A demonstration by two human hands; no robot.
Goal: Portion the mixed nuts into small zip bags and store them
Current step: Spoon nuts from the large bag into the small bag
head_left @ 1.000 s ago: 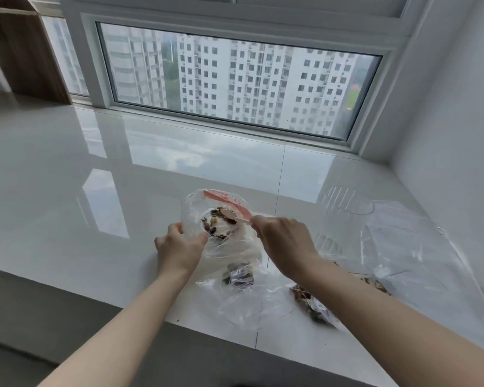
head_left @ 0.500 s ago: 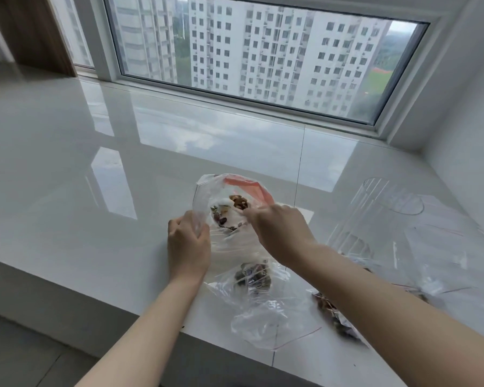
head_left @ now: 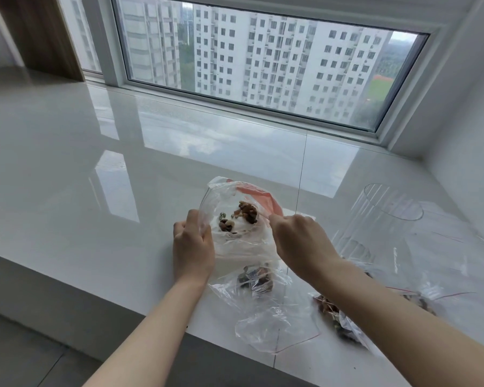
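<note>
Left hand (head_left: pixel 192 248) and right hand (head_left: pixel 299 241) each pinch 1 side of the open mouth of a small zip bag (head_left: pixel 236 219) held above the white sill (head_left: pixel 95 191); mixed nuts (head_left: pixel 239 217) lie inside. More clear bags (head_left: pixel 266 311) rest beneath and right.

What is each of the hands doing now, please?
Left hand: closed, gripping the left edge of the zip bag with nuts.
Right hand: closed, pinching the right edge of that bag's mouth.
</note>
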